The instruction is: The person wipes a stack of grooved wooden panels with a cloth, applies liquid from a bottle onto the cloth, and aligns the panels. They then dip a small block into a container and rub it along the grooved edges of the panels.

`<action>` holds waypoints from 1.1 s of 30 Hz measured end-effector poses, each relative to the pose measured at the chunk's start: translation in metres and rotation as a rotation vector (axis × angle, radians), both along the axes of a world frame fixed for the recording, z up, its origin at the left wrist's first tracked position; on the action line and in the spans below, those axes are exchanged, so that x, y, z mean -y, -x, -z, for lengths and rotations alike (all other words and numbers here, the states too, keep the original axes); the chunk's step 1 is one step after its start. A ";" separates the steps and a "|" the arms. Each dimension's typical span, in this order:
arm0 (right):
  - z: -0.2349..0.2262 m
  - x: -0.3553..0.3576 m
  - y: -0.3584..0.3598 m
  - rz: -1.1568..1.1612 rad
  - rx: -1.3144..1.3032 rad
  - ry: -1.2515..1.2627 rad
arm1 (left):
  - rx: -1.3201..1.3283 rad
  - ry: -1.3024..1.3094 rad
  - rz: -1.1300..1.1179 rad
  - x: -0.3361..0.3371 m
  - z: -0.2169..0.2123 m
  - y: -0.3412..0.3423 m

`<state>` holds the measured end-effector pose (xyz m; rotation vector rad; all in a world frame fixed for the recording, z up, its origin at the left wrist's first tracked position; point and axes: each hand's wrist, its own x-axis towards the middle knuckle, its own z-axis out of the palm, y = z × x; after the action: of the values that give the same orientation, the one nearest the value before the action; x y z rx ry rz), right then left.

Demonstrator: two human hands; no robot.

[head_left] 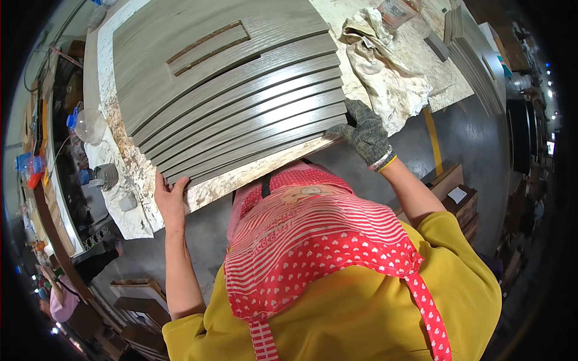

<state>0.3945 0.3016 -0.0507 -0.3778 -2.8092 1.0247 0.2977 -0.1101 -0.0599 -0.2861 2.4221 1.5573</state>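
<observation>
A stack of grey wood-grain panels (241, 102) lies fanned out in steps on the worktable (223, 179). The farthest visible panel has a long rectangular cut-out (209, 48). At the near left corner my bare left hand (170, 195) pinches the edge of the nearest panel between thumb and fingers. My right hand (368, 133), in a dark grey knit glove, grips the near right corner of the same panel. Some of its fingers are hidden beyond the edge. I cannot tell whether that panel is lifted off the others.
A stained cloth (385, 72) and a plastic tub (397, 12) lie right of the stack. More panels (478, 66) stand at the far right. On the left are a clear bottle with a blue cap (89, 124) and a dark round tool (106, 175). Another person (63, 301) is at far left.
</observation>
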 end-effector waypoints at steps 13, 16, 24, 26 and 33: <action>0.027 -0.002 0.010 0.147 -0.096 0.226 | -0.219 0.070 -0.151 -0.010 0.015 0.008; 0.030 -0.005 0.014 0.119 -0.078 0.255 | -0.184 -0.009 -0.167 -0.014 0.007 0.004; 0.017 -0.003 0.005 -0.140 0.072 -0.157 | -0.059 -0.179 -0.132 -0.016 0.014 -0.012; 0.025 -0.009 0.005 -0.122 0.091 -0.105 | -0.118 -0.313 -0.164 -0.036 0.001 -0.017; -0.016 -0.042 0.032 -0.245 0.150 -0.061 | 0.113 -0.284 -0.182 -0.024 0.000 -0.030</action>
<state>0.3624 0.3432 -0.0352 -0.1091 -3.0728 0.9887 0.3280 -0.0856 -0.0597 -0.5338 2.1055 1.8806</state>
